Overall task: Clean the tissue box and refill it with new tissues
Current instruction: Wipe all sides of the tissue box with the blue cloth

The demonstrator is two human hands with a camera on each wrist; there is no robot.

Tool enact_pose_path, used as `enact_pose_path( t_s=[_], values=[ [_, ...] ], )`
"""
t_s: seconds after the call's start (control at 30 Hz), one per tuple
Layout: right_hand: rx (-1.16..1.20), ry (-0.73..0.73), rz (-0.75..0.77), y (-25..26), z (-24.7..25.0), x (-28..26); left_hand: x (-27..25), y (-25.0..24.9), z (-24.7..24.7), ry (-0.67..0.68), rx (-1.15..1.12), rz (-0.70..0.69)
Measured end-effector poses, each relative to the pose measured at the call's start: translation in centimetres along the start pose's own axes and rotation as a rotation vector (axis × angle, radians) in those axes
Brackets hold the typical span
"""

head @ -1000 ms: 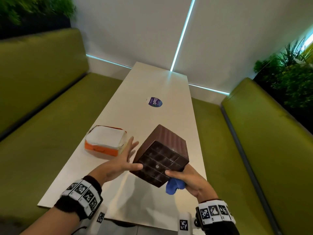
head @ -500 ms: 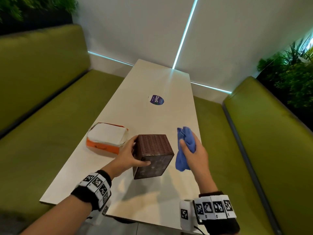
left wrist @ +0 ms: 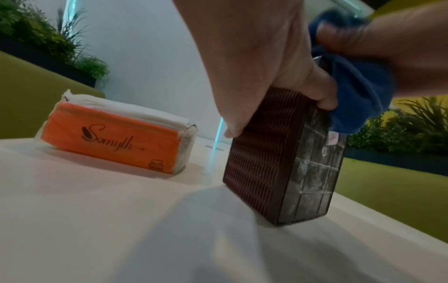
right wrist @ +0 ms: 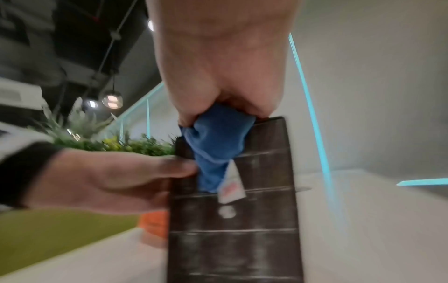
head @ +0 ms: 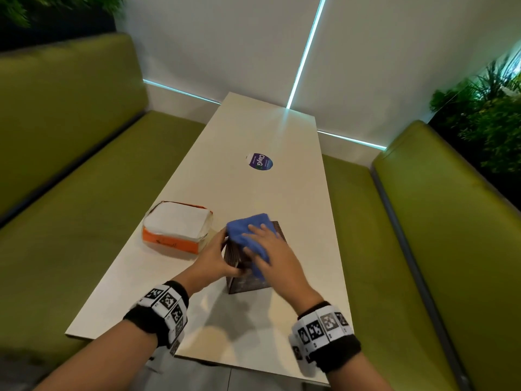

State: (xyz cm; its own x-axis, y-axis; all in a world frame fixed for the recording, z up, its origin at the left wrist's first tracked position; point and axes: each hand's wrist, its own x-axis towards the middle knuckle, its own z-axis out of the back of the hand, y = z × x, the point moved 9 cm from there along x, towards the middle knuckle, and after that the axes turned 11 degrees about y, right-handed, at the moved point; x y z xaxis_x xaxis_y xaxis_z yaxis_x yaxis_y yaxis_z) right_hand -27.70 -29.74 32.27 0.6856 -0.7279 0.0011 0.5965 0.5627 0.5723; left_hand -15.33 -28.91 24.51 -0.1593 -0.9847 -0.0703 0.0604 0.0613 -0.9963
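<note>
Standing on the near half of the long white table (head: 282, 193), the dark brown ribbed tissue box (left wrist: 261, 153) is steadied by the left hand (head: 214, 258), whose fingers and thumb are curled round its upper left edge. A gridded, dusty-looking face of the box is turned toward the person. A crumpled blue microfibre cloth (head: 248, 230) is pressed onto the top of the box by the right hand (head: 270, 255); the fingers are laid over the cloth, and from the right wrist view part of the cloth is seen bunched beneath the palm, with a small white label hanging from it. An orange-and-white plastic pack of new tissues (head: 177, 225) is lying flat just to the left of the box, apart from it. Green upholstered benches (head: 70, 193) are seen on both sides of the table.
</note>
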Motion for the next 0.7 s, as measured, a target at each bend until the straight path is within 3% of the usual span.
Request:
enact_pose_path(
  t_s=[0.1,0.17,0.23,0.33,0.43,0.5,0.6,0.63,0.7],
  values=[
    [0.193,-0.147,-0.2,-4.3,2.8,-0.7,0.3,0.0,-0.2,0.024,0.027,0.02],
    [0.097,-0.156,-0.224,-3.8,2.2,-0.6,0.5,0.1,-0.2,0.02,0.038,0.011],
    [-0.115,-0.141,-0.1,-0.8,0.3,-0.3,0.5,0.1,-0.1,0.017,0.046,0.011],
    [-0.176,-0.083,0.082,2.5,-1.7,-0.1,0.4,0.2,0.3,0.009,0.029,-0.003],
    [-0.125,-0.017,0.066,0.3,-0.7,0.5,0.5,0.5,0.1,0.007,0.05,0.001],
    [-0.006,-0.08,-0.069,-2.7,1.9,0.4,0.7,0.5,-0.1,0.008,0.035,-0.008],
    [0.318,-0.242,-0.412,-9.2,4.7,-1.6,0.6,0.6,0.1,0.018,-0.025,-0.022],
    [0.457,-0.266,-0.517,-11.4,4.6,-2.8,0.3,0.7,0.5,0.017,-0.082,-0.018],
    [0.893,-0.305,-0.568,-14.5,3.0,-5.0,-0.5,1.0,1.6,-0.015,-0.243,0.002]
  ],
)
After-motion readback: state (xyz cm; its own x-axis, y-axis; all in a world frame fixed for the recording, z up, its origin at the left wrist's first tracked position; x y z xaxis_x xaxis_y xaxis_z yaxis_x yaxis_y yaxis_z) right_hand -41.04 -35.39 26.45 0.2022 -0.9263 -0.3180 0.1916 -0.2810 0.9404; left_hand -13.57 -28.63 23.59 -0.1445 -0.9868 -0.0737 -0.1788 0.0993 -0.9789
